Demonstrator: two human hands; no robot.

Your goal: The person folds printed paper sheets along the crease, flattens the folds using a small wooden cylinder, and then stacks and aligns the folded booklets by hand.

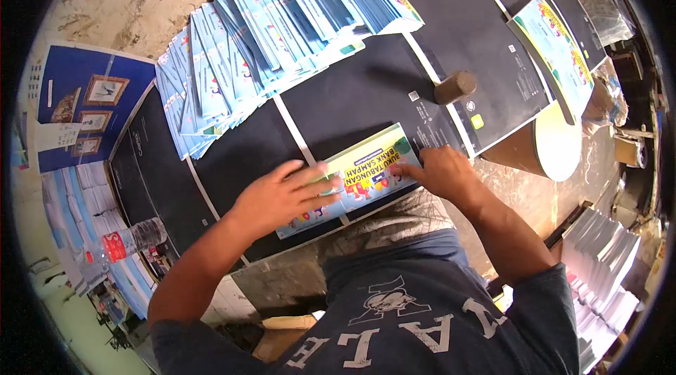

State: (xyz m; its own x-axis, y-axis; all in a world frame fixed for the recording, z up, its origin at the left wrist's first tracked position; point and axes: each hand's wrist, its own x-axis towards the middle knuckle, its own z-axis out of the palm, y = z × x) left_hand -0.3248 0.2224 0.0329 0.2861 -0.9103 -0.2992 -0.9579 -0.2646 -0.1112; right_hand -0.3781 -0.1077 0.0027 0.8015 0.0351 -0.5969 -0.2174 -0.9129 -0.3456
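Note:
A blue, green and yellow printed booklet (377, 169), its title upside down, lies at the near edge of the black-covered table (359, 97). Over its left half is my left hand (285, 197), palm down with fingers stretched out and spread; whether the fingertips press on the cover is unclear. My right hand (451, 176) is at the booklet's right edge. Its thumb rests on the cover and its bent fingers are by the edge, partly hidden. Beyond, a long fanned row of similar booklets (271, 30) covers the far left of the table.
A short brown cylinder (456, 86) stands on the table at right. More printed covers (556, 51) lie at the right edge, above a large pale roll (556, 142). At left are a plastic bottle (130, 240) and paper stacks (91, 192). More stacks (598, 252) stand lower right.

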